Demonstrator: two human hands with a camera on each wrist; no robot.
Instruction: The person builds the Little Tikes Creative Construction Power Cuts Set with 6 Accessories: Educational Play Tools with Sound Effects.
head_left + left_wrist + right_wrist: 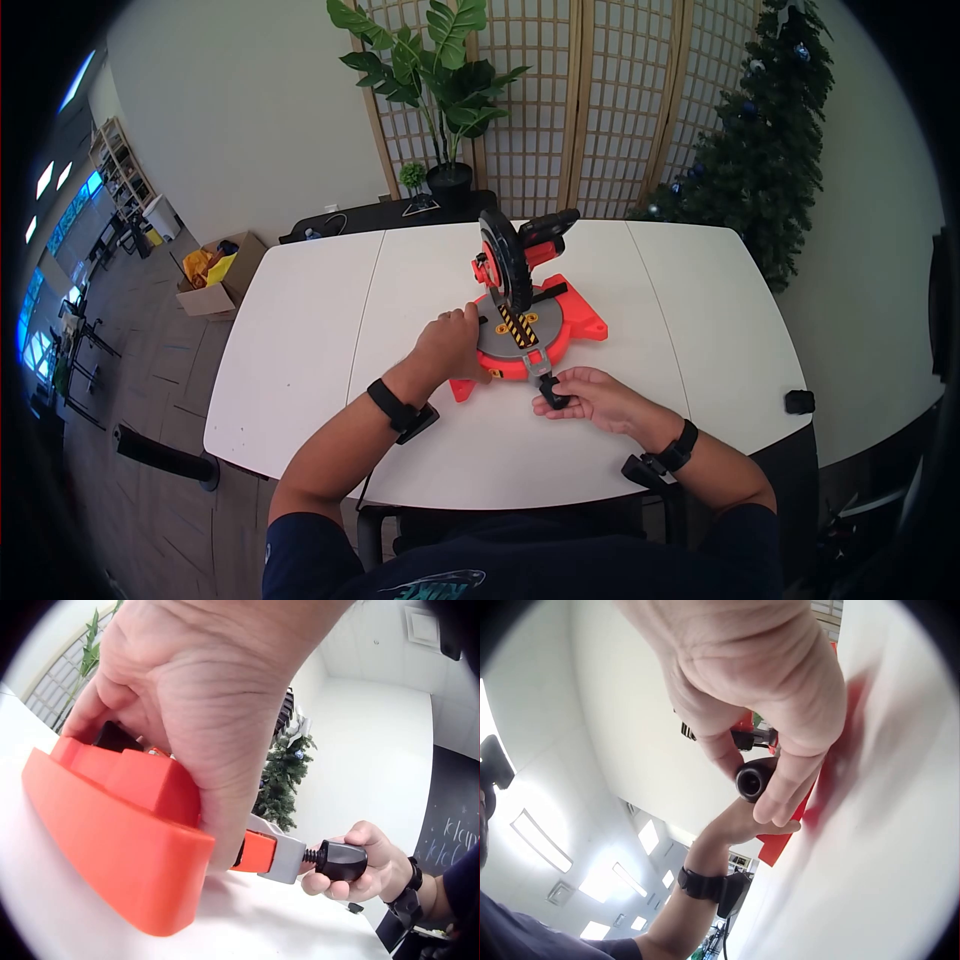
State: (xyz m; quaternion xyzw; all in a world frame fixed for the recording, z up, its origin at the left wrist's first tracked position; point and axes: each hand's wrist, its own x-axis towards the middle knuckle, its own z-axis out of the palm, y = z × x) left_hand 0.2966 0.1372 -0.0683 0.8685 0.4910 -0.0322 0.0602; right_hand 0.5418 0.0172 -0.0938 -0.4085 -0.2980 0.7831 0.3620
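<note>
A toy-like miter saw in red, grey and black stands on the white table; its round grey turntable [550,322] carries a yellow-and-black striped strip. Above that rises the black blade [508,262], with a dark handle [556,226] behind. My left hand [447,345] grips the left side of the red base [120,832], thumb at the front and fingers over the top. At the front arm, my right hand [597,395] pinches a black knob [345,861] between thumb and fingers. A threaded screw [310,856] shows between knob and grey bracket [283,859]. The knob's hollow round end [754,781] faces the right wrist camera.
The white table [300,330] spreads around the saw. A small black object [799,402] lies at its right edge. Beyond stand a potted plant [450,180], a lattice screen [530,120] and a decorated tree [750,180]. A cardboard box [243,270] sits on the floor at left.
</note>
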